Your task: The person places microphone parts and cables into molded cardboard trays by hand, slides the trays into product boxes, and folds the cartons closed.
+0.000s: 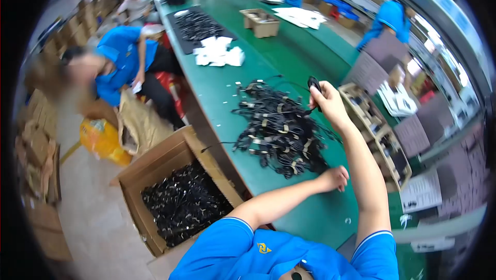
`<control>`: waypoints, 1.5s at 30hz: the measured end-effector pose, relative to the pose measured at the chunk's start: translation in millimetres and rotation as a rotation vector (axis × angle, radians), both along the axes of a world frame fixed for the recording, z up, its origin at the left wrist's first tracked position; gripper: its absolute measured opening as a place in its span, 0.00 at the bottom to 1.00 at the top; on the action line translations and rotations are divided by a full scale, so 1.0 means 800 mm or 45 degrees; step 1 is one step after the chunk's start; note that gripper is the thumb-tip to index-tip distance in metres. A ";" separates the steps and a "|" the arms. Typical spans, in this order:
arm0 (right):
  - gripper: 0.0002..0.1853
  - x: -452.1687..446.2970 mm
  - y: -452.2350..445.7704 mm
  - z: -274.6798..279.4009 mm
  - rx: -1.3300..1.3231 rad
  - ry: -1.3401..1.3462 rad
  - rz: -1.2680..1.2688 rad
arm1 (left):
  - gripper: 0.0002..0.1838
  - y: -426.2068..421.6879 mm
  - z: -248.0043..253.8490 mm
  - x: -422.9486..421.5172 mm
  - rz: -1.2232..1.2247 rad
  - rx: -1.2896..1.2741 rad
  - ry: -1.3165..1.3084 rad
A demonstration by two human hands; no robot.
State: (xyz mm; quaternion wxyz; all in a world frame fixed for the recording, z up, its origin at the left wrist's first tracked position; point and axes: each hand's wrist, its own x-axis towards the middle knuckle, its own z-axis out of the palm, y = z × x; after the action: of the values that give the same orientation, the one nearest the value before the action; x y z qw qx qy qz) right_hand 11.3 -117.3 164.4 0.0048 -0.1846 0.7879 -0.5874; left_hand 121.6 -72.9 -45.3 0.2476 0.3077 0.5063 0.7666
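Raised over the far right side of the heap, my right hand (326, 102) is closed on a black cable (313, 83), its dark end standing up between thumb and fingers. A big tangled heap of black cables (279, 130), many with pale ties, lies on the green table (230, 117). My left hand (333, 179) is low beside the near right edge of the heap, fingers curled in, with nothing visible in them.
An open cardboard box (137, 205) full of small black cables stands at the table's left edge. Divided trays (369, 117) line the right side. White papers (219, 52) and a black cable pile (196, 24) lie farther up. A person in blue (121, 47) sits left; others work beyond.
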 end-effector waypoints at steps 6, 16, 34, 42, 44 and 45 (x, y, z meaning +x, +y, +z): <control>0.14 0.121 0.100 0.054 -0.294 -0.099 -0.122 | 0.38 -0.072 0.135 0.037 -0.334 0.326 -0.408; 0.13 0.273 0.214 0.033 0.088 -0.172 -0.298 | 0.37 -0.063 0.177 0.061 1.250 -0.428 1.095; 0.28 0.487 0.312 -0.012 0.702 -0.052 -0.904 | 0.38 0.063 0.172 0.168 -0.615 -0.079 -0.607; 0.27 0.616 0.429 -0.031 1.297 -0.336 -1.630 | 0.10 0.040 0.096 0.098 -0.345 -0.267 -0.650; 0.39 0.625 0.432 -0.059 1.377 -0.375 -1.541 | 0.10 0.035 0.092 0.084 -0.417 -0.127 -0.753; 0.47 0.627 0.430 -0.072 1.401 -0.349 -1.424 | 0.11 0.035 0.095 0.085 -0.427 -0.152 -0.765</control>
State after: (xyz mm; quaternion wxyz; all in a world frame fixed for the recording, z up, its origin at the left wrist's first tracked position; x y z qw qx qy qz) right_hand 513.2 226.9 106.5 -0.1034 0.3412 0.9331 -0.0469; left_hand 189.4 -45.2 30.8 0.5256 0.1321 0.3973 0.7406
